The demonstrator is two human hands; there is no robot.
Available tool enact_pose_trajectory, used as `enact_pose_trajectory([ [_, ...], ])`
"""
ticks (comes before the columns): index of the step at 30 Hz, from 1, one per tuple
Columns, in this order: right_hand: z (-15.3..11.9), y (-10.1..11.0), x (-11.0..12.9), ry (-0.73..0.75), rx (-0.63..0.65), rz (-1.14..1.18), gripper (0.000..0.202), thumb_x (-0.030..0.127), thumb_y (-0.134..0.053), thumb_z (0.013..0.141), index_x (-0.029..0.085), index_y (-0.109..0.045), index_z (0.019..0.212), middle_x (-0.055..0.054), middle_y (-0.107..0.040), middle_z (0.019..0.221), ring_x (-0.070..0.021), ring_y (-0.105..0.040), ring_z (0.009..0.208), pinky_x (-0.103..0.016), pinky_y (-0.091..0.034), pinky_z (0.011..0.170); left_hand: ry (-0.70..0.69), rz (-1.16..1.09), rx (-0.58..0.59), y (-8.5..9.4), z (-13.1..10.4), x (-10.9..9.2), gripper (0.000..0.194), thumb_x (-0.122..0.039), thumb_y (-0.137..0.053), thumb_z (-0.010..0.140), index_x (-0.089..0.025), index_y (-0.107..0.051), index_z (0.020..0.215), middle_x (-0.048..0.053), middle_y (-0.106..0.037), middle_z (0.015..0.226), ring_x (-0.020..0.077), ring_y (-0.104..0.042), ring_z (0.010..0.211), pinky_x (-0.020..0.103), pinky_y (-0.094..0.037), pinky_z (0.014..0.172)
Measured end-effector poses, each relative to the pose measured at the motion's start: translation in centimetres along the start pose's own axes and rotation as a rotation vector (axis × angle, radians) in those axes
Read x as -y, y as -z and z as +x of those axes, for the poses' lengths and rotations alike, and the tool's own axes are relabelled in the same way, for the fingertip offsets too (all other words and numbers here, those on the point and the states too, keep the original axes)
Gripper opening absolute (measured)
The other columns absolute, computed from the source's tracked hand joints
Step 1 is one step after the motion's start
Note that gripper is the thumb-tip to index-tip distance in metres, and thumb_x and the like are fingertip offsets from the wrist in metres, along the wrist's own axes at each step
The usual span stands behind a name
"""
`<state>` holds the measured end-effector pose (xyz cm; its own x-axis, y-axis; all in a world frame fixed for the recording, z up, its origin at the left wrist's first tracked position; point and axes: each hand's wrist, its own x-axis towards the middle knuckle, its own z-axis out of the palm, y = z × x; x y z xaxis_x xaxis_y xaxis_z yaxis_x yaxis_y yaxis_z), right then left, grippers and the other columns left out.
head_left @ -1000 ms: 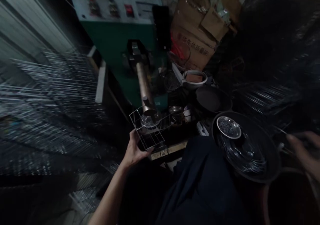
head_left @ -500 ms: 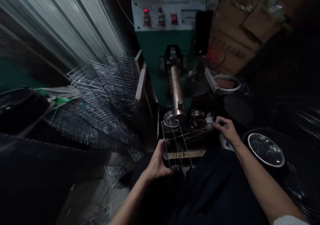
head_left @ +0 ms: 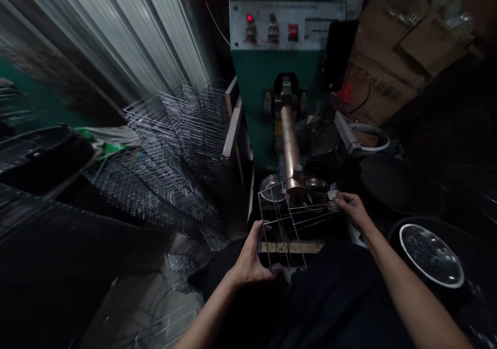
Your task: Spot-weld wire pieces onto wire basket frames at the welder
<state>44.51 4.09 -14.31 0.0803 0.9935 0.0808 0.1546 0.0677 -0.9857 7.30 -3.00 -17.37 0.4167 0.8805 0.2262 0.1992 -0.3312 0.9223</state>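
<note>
Right now the left hand (head_left: 252,258) grips the near corner of a wire basket frame (head_left: 289,224), while the right hand (head_left: 351,209) pinches its far right edge, holding it just under the machine's copper rod (head_left: 290,149).

A dim, cluttered metalworking workshop.
A green machine with a grey switch panel (head_left: 285,25) and copper-coloured horizontal arm (head_left: 290,149) stands beside stacked bare wire racks (head_left: 182,131), corrugated metal wall sheeting (head_left: 128,43) and worn brown cardboard boxes (head_left: 392,74).
</note>
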Motion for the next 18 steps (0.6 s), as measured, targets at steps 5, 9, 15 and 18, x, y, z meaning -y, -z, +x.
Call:
enact_pose_trajectory([
  [5, 0.9, 0.4, -0.8, 0.001, 0.041, 0.012, 0.062, 0.064, -0.082, 0.075, 0.019, -0.043, 0.057, 0.004, -0.035, 0.061, -0.0114, -0.031, 0.058, -0.025, -0.026, 0.054, -0.022, -0.019, -0.006, 0.1, 0.5, 0.3, 0.118, -0.028, -0.087, 0.057, -0.03, -0.019, 0.153, 0.013, -0.047, 0.14, 0.0361, -0.054, 0.133, 0.063, -0.042, 0.118],
  [9, 1.4, 0.4, -0.6, -0.049, 0.073, 0.03, 0.061, 0.068, -0.083, 0.072, 0.019, -0.049, 0.059, 0.004, -0.038, 0.059, -0.011, -0.033, 0.055, -0.024, -0.028, 0.051, -0.023, -0.015, -0.008, 0.2, 0.6, 0.6, 0.12, -0.027, -0.088, 0.056, -0.025, -0.02, 0.155, 0.014, -0.049, 0.139, 0.0363, -0.054, 0.134, 0.061, -0.042, 0.12],
  [15, 2.0, 0.6, -0.9, -0.078, 0.071, 0.024, 0.059, 0.069, -0.085, 0.069, 0.019, -0.056, 0.062, 0.002, -0.046, 0.058, -0.0128, -0.041, 0.054, -0.026, -0.037, 0.051, -0.049, -0.028, -0.007, 0.1, 0.4, 2.0, 0.13, -0.028, -0.091, 0.054, -0.029, -0.012, 0.158, 0.016, -0.04, 0.151, 0.0383, -0.051, 0.137, 0.064, -0.039, 0.12],
  [18, 2.0, 0.7, -1.1, -0.071, 0.054, 0.03, 0.057, 0.068, -0.086, 0.069, 0.018, -0.059, 0.064, 0.001, -0.049, 0.059, -0.0138, -0.045, 0.054, -0.026, -0.04, 0.051, -0.052, -0.04, -0.002, 0.1, 0.3, 2.0, 0.127, -0.027, -0.089, 0.057, -0.031, -0.013, 0.158, 0.016, -0.038, 0.153, 0.0382, -0.052, 0.137, 0.065, -0.039, 0.12],
])
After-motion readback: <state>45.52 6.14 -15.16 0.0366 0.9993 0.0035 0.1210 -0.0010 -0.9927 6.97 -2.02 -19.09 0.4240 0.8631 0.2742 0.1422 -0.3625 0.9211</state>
